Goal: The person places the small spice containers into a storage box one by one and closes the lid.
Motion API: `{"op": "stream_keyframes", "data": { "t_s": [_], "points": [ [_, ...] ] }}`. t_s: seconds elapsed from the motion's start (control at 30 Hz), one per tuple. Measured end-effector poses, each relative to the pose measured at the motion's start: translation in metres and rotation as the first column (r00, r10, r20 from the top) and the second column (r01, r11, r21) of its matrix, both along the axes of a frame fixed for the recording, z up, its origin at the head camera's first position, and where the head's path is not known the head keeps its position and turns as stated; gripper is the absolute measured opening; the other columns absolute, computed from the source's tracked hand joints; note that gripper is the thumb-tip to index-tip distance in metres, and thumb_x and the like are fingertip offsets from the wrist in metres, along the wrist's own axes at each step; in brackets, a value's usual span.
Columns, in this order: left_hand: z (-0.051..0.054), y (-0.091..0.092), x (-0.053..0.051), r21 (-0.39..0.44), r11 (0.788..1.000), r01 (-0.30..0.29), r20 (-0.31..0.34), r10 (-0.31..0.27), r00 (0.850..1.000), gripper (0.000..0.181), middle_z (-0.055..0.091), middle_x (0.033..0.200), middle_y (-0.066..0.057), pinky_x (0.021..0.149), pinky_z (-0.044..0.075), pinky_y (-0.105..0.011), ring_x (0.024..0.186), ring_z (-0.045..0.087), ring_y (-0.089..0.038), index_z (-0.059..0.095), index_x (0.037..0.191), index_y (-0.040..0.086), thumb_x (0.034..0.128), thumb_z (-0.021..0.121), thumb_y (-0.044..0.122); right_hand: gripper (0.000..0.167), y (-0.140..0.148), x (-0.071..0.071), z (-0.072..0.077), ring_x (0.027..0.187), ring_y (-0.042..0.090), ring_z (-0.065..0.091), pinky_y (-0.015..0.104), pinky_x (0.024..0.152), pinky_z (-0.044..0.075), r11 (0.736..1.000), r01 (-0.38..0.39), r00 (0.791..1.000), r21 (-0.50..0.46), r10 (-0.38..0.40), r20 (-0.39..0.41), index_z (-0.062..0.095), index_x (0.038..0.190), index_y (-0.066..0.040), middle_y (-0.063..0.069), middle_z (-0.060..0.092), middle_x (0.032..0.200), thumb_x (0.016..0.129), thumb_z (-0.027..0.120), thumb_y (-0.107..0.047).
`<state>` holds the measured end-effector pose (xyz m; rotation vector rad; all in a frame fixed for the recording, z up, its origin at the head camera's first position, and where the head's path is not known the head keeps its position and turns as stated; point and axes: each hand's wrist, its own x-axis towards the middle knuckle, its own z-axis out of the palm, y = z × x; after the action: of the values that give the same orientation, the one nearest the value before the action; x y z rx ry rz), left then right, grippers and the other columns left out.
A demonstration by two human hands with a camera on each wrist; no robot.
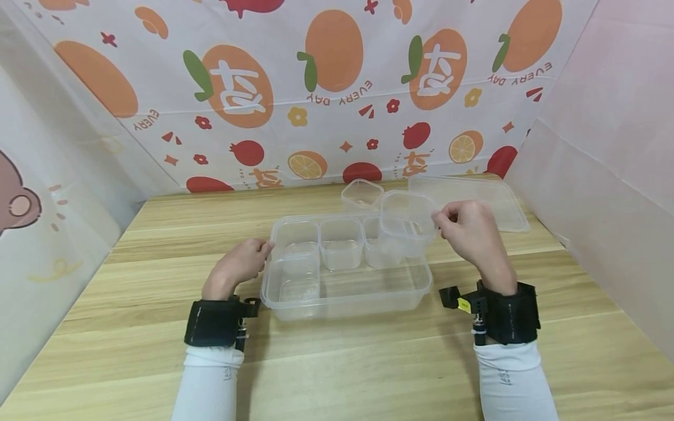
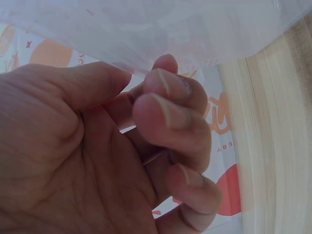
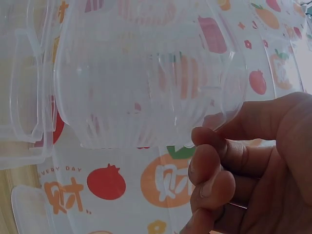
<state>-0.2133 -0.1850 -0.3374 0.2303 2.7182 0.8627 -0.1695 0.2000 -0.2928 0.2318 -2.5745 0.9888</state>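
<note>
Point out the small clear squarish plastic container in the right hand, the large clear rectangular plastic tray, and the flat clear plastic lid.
Small clear squarish plastic container [image 3: 146,78]: right wrist view, side wall.
Large clear rectangular plastic tray [image 1: 353,308]: head view, front wall.
Flat clear plastic lid [image 1: 501,204]: head view, upper surface.

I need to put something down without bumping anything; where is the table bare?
Bare table shows in front of the large container, between the white sleeves, and left of the left grip. Crowded: around the container's back right, with a small box, a lid and a second box in the right grip.
</note>
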Motion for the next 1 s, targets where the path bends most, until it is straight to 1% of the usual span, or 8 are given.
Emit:
{"op": "stream_keyframes", "data": {
  "t_s": [0.33, 0.53, 0.73, 0.9, 1.0],
  "points": [
    [-0.001, 0.0, 0.001, 0.0, 1.0, 0.001, -0.013, -0.001, 1.0, 0.042, 0.052, 0.081, -0.01, 0.06, 0.041, -0.034, 0.07, 0.05, -0.021, 0.057, 0.121, -0.009, 0.1123, 0.031, 0.023, 0.029, -0.01, -0.001, -0.003, 0.05, 0.02, 0.04, 0.029, 0.047, 0.029, 1.0, -0.026, 0.999, 0.001, 0.026, 0.022, 0.07, 0.073, 0.001, 0.002, 0.049, 0.056, 0.098, 0.059, -0.007],
    [-0.002, 0.001, 0.001, 0.007, 1.0, -0.006, -0.019, 0.007, 1.0, 0.041, 0.051, 0.08, -0.009, 0.06, 0.041, -0.034, 0.071, 0.05, -0.022, 0.056, 0.122, -0.009, 0.1123, 0.031, 0.022, 0.028, -0.019, -0.002, -0.006, 0.049, 0.02, 0.037, 0.029, 0.047, 0.027, 0.999, -0.047, 0.999, 0.02, 0.047, -0.002, 0.071, 0.073, 0.001, 0.0, 0.041, 0.054, 0.097, 0.059, -0.004],
    [-0.001, 0.001, 0.002, 0.006, 1.0, -0.013, -0.011, 0.013, 1.0, 0.042, 0.051, 0.082, -0.01, 0.061, 0.041, -0.035, 0.073, 0.051, -0.023, 0.055, 0.126, -0.01, 0.1123, 0.031, 0.022, 0.029, -0.025, -0.002, -0.008, 0.048, 0.019, 0.035, 0.029, 0.048, 0.026, 0.996, -0.078, 0.996, 0.041, 0.08, -0.037, 0.07, 0.069, -0.001, -0.003, 0.035, 0.052, 0.096, 0.059, -0.002],
    [-0.001, 0.001, 0.002, 0.001, 1.0, -0.01, -0.013, 0.01, 1.0, 0.045, 0.053, 0.086, -0.011, 0.062, 0.042, -0.035, 0.076, 0.052, -0.024, 0.054, 0.13, -0.011, 0.1124, 0.031, 0.023, 0.034, -0.03, -0.004, -0.011, 0.047, 0.018, 0.033, 0.029, 0.048, 0.026, 0.992, -0.102, 0.993, 0.068, 0.105, -0.046, 0.065, 0.062, -0.003, -0.004, 0.032, 0.051, 0.096, 0.06, -0.003],
    [-0.001, 0.001, 0.002, -0.001, 1.0, -0.007, -0.014, 0.007, 1.0, 0.045, 0.053, 0.085, -0.011, 0.061, 0.042, -0.035, 0.074, 0.052, -0.023, 0.055, 0.129, -0.011, 0.1124, 0.031, 0.023, 0.037, -0.034, -0.004, -0.012, 0.047, 0.018, 0.033, 0.029, 0.049, 0.026, 0.99, -0.116, 0.991, 0.082, 0.12, -0.051, 0.063, 0.059, -0.004, -0.003, 0.031, 0.051, 0.096, 0.06, -0.002]
  ]
}}
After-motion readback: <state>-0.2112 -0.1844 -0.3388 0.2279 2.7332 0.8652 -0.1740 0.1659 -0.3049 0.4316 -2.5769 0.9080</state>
